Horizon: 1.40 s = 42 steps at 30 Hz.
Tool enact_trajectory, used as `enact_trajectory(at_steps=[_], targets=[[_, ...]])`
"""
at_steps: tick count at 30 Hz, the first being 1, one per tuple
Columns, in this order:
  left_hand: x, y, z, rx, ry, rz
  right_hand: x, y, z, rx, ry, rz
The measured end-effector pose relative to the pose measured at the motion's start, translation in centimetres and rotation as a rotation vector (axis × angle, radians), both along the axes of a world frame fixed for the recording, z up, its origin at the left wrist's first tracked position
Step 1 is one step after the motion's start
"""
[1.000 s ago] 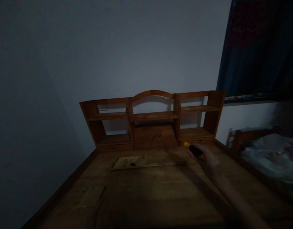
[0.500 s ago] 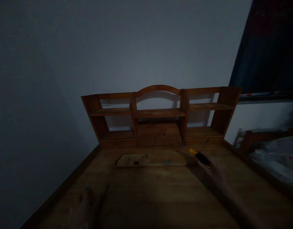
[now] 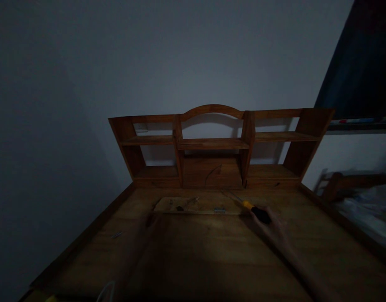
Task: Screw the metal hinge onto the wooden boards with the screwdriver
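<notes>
In the dim head view, my right hand (image 3: 273, 224) is wrapped round the black and yellow handle of a screwdriver (image 3: 248, 205). Its thin shaft points up and left over the desk. My left hand (image 3: 150, 224), smeared by motion, is beside the left end of a narrow wooden board (image 3: 169, 204); its fingers are not clear. The board lies flat, with a dark spot near its left part. A small metal piece, like a hinge (image 3: 219, 210), sits at its front edge. Thin metal pieces (image 3: 116, 235) lie on the desk left of my left forearm.
The wooden desk top (image 3: 211, 243) has raised side edges. At its back stands a wooden shelf unit (image 3: 213, 144) against the pale wall (image 3: 180, 54). A dark board (image 3: 359, 84) hangs at right, above a wooden frame with plastic-like bags (image 3: 365, 214).
My left hand has moved from near the thin metal pieces up and right to the wooden board's left end. My right hand has shifted slightly left with the screwdriver. The view has tilted slightly.
</notes>
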<state>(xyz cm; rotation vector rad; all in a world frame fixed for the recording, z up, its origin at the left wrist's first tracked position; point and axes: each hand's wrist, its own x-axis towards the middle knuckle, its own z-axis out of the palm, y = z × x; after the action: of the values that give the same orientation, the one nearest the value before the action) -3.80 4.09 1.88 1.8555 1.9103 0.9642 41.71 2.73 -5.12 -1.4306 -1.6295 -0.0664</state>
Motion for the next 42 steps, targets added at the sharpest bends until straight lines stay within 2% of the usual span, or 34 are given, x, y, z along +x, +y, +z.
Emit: enact_trajectory(at_steps=[2, 4, 5, 7, 8, 10, 12, 16, 20, 25, 29, 33, 37, 39, 42], targets=[[4.1, 2.2, 0.3, -0.008, -0.062, -0.156, -0.8, 0.2, 1.0, 0.005, 0.133, -0.004], [8.8, 3.9, -0.3, -0.05, -0.136, -0.341, -1.7, 1.0, 2.7, -0.025, 0.438, -0.015], [11.1, 4.5, -0.9, -0.164, -0.251, -0.522, -2.0, 1.6, 3.5, -0.074, 0.64, 0.016], [15.0, 5.3, -2.2, -0.448, -0.411, -0.788, -2.5, 3.1, 4.8, -0.223, 1.143, 0.202], [16.5, 5.4, -2.8, -0.598, -0.431, -0.876, -2.5, 3.9, 5.0, -0.24, 1.219, 0.244], [18.2, 5.5, -4.2, -0.819, -0.474, -0.906, -2.4, 5.4, 4.8, -0.29, 1.372, 0.347], [18.7, 5.2, -5.4, -0.864, -0.584, -0.904, -2.5, 6.6, 3.7, -0.328, 1.437, 0.432], [18.1, 4.7, -7.2, -0.771, -0.885, -0.936, -3.5, 7.2, 1.3, -0.335, 1.414, 0.527], [17.8, 4.6, -6.7, -0.77, -1.013, -0.903, -4.4, 5.9, 0.6, -0.339, 1.313, 0.542], [17.9, 4.9, -5.8, -0.736, -0.841, -0.774, -4.2, 4.4, 1.5, -0.502, 1.061, 0.495], [17.9, 5.1, -6.5, -0.629, -0.808, -0.742, -4.6, 3.8, 2.0, -0.614, 0.826, 0.439], [17.9, 5.5, -7.4, -0.609, -0.834, -0.683, -5.7, 3.3, 1.7, -0.665, 0.688, 0.503], [18.4, 6.1, -8.1, -0.55, -0.855, -0.55, -6.5, 2.9, 1.1, -0.762, 0.69, 0.568], [18.4, 6.2, -8.0, -0.535, -0.857, -0.482, -6.7, 2.8, 0.7, -0.793, 0.743, 0.599], [17.5, 6.1, -6.8, -0.676, -0.801, -0.418, -6.7, 2.8, 0.3, -0.808, 0.784, 0.632]])
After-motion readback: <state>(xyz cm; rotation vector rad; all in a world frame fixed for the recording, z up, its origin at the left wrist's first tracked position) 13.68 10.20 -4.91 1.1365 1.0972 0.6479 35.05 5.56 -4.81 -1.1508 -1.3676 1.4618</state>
